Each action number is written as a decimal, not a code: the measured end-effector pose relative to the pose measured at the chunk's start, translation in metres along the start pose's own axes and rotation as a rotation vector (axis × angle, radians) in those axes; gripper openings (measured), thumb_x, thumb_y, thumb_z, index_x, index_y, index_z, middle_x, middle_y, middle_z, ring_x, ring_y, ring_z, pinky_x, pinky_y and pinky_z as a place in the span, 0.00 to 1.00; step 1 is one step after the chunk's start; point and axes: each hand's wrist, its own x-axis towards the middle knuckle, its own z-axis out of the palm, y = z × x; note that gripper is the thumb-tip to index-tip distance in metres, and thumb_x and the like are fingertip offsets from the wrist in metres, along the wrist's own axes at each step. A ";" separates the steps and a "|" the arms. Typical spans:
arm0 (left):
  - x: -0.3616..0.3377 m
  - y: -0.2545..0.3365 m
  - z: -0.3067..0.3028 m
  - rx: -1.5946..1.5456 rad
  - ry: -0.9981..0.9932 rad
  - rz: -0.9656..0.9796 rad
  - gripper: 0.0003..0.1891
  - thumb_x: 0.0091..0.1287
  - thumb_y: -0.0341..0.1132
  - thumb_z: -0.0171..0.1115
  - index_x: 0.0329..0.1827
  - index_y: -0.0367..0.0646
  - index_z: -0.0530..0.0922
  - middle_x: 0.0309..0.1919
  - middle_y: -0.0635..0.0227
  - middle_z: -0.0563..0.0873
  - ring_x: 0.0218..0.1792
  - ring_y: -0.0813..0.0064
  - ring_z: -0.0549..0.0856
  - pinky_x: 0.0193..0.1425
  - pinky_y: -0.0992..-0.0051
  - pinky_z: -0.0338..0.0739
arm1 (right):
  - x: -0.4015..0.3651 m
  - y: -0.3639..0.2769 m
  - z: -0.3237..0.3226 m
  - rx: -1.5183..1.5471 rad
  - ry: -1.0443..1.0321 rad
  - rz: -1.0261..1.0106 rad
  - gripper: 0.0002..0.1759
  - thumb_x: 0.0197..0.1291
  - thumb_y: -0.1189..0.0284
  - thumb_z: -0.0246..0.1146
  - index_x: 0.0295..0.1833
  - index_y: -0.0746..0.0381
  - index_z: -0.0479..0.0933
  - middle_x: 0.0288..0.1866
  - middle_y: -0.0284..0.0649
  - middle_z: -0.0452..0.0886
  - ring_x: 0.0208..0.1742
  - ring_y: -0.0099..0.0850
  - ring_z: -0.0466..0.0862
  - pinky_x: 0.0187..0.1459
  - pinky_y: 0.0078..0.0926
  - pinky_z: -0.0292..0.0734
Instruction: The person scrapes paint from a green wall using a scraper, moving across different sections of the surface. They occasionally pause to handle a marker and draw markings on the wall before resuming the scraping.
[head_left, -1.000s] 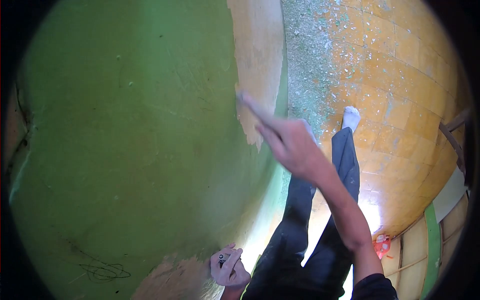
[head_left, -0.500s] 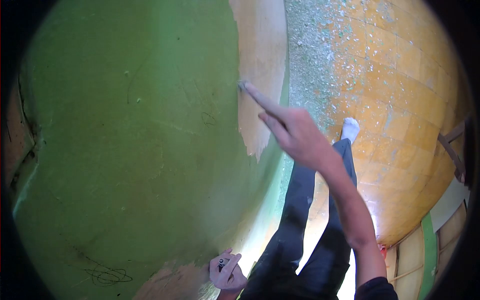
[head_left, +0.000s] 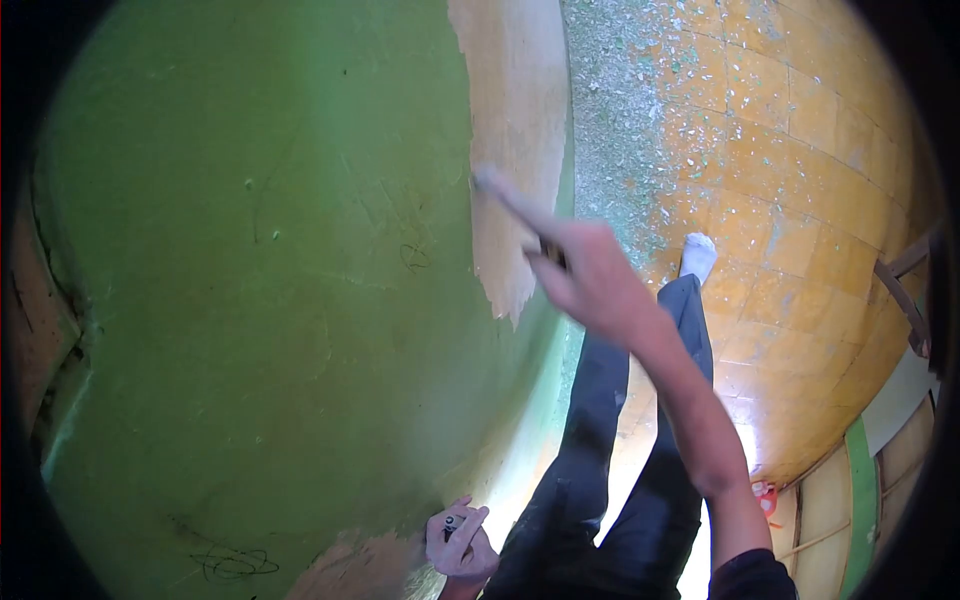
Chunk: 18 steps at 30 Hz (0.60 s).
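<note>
My right hand (head_left: 600, 285) is closed round a thin scraper, of which a dark bit of handle (head_left: 552, 255) shows between thumb and fingers. Its index finger stretches forward, the tip meeting the left edge of a bare beige strip (head_left: 515, 120) on the green wall (head_left: 250, 330). The scraper's blade is too blurred or hidden to make out. Low in the view, my left hand (head_left: 462, 540) is curled beside the wall around a small dark object with a pale marking (head_left: 452, 524). Dust whitens both hands.
Paint flakes and dust (head_left: 620, 130) lie along the wall's foot and over the orange tiled floor (head_left: 800, 200). My white-socked foot (head_left: 699, 258) rests on the floor. A brown wooden leg (head_left: 905, 300) and a red item (head_left: 765, 497) are at the right. Another bare patch (head_left: 360, 568) marks the lower wall.
My right hand has shifted slightly along the strip's edge, and the dark handle now shows in its grip. My left hand stays closed at nearly the same place. The view has tilted a little.
</note>
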 end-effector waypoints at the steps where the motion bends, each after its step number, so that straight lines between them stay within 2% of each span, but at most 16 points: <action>1: -0.001 0.000 0.001 0.004 0.008 0.001 0.17 0.54 0.14 0.52 0.38 0.37 0.87 0.25 0.60 0.79 0.27 0.72 0.79 0.51 0.57 0.86 | 0.021 -0.010 -0.014 -0.004 -0.005 0.026 0.42 0.61 0.80 0.58 0.82 0.42 0.62 0.26 0.57 0.70 0.22 0.40 0.69 0.35 0.34 0.74; 3: -0.002 -0.001 0.000 0.007 0.002 -0.005 0.18 0.54 0.13 0.54 0.39 0.38 0.88 0.28 0.59 0.80 0.29 0.70 0.81 0.50 0.57 0.87 | 0.023 -0.012 -0.012 -0.017 -0.006 0.063 0.43 0.59 0.82 0.56 0.81 0.42 0.64 0.27 0.57 0.72 0.22 0.38 0.72 0.36 0.34 0.75; 5: 0.000 -0.001 -0.004 -0.009 -0.033 -0.014 0.20 0.53 0.10 0.58 0.41 0.40 0.89 0.35 0.57 0.81 0.33 0.66 0.85 0.50 0.56 0.90 | -0.011 -0.004 0.018 0.026 0.078 -0.066 0.44 0.56 0.84 0.52 0.81 0.46 0.64 0.29 0.60 0.76 0.26 0.47 0.79 0.39 0.44 0.76; 8: 0.001 -0.003 -0.006 -0.009 -0.061 0.007 0.20 0.53 0.10 0.58 0.41 0.40 0.89 0.35 0.57 0.80 0.33 0.65 0.85 0.50 0.56 0.90 | 0.007 -0.012 0.004 0.027 0.079 -0.027 0.45 0.54 0.86 0.51 0.80 0.48 0.65 0.47 0.61 0.82 0.31 0.50 0.85 0.43 0.41 0.80; 9: 0.000 -0.003 -0.005 -0.008 -0.063 0.003 0.20 0.53 0.10 0.58 0.41 0.40 0.89 0.35 0.57 0.80 0.33 0.65 0.86 0.50 0.56 0.90 | 0.033 -0.017 -0.015 -0.062 0.061 0.032 0.45 0.54 0.85 0.52 0.80 0.48 0.66 0.52 0.58 0.82 0.29 0.47 0.84 0.43 0.36 0.80; 11: 0.002 -0.002 -0.002 0.003 -0.046 -0.004 0.20 0.53 0.09 0.57 0.41 0.40 0.89 0.35 0.57 0.80 0.33 0.64 0.86 0.50 0.56 0.90 | 0.045 -0.017 -0.023 -0.079 0.013 0.086 0.44 0.54 0.85 0.52 0.79 0.48 0.67 0.56 0.57 0.82 0.28 0.46 0.83 0.42 0.31 0.80; 13: 0.004 0.000 -0.003 -0.002 -0.055 0.001 0.20 0.53 0.09 0.57 0.41 0.40 0.89 0.35 0.57 0.80 0.33 0.63 0.87 0.49 0.56 0.90 | 0.002 -0.008 0.004 0.023 0.076 -0.031 0.43 0.56 0.84 0.53 0.79 0.46 0.66 0.47 0.61 0.81 0.25 0.46 0.76 0.39 0.34 0.78; 16: 0.003 -0.002 -0.005 -0.012 -0.053 -0.003 0.19 0.53 0.09 0.57 0.40 0.39 0.89 0.36 0.56 0.80 0.33 0.63 0.87 0.49 0.57 0.90 | 0.005 -0.015 0.010 -0.021 0.114 -0.096 0.44 0.56 0.84 0.52 0.80 0.45 0.66 0.41 0.62 0.80 0.23 0.46 0.71 0.37 0.36 0.76; 18: 0.001 -0.001 -0.002 -0.003 -0.052 -0.013 0.19 0.53 0.09 0.57 0.40 0.39 0.89 0.36 0.56 0.80 0.33 0.63 0.87 0.49 0.57 0.90 | 0.042 -0.021 -0.027 -0.112 0.009 0.048 0.46 0.53 0.86 0.51 0.80 0.45 0.66 0.41 0.60 0.82 0.24 0.46 0.75 0.38 0.35 0.77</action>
